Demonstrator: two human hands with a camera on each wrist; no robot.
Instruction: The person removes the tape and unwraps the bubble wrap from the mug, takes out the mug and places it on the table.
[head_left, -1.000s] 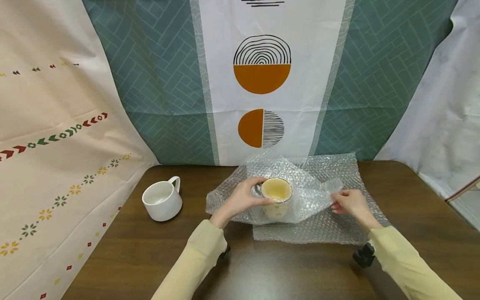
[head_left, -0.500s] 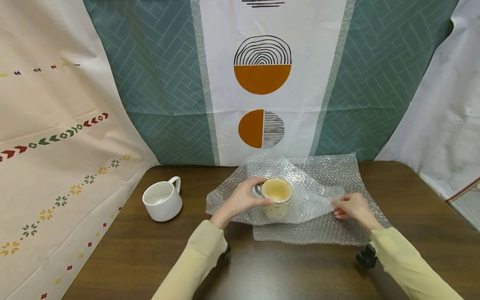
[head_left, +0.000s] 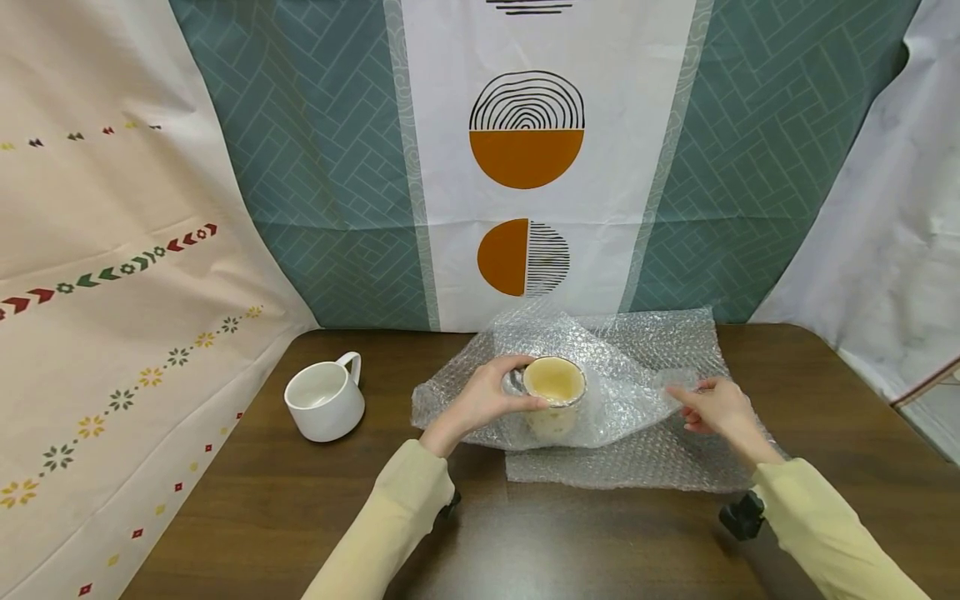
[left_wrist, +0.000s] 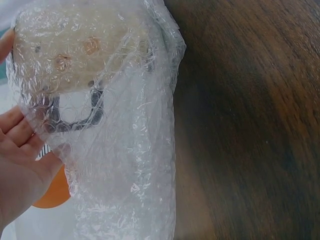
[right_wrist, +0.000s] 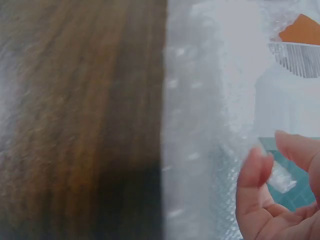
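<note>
A cream mug (head_left: 553, 379) with a dark rim and yellow inside stands upright on bubble wrap (head_left: 637, 462), with part of the sheet drawn around its side. My left hand (head_left: 491, 392) grips it across the rim, thumb at the front and fingers behind. Through the wrap, the left wrist view shows the mug's small brown spots and dark-edged handle (left_wrist: 77, 125). At the wrap's loose right flap, my right hand (head_left: 716, 408) has its thumb and forefinger apart. In the right wrist view a gap shows between those fingertips (right_wrist: 287, 140), close to the wrap's edge.
A white mug (head_left: 326, 404) stands on the left of the brown wooden table (head_left: 585, 542), its handle pointing to the back. Patterned cloths (head_left: 337, 167) hang behind and at both sides. More bubble wrap lies flat under and to the right of the cream mug.
My right hand has moved a little to the right and parted its fingers, letting go of the flap it pinched. The left hand and the cream mug have stayed in place.
</note>
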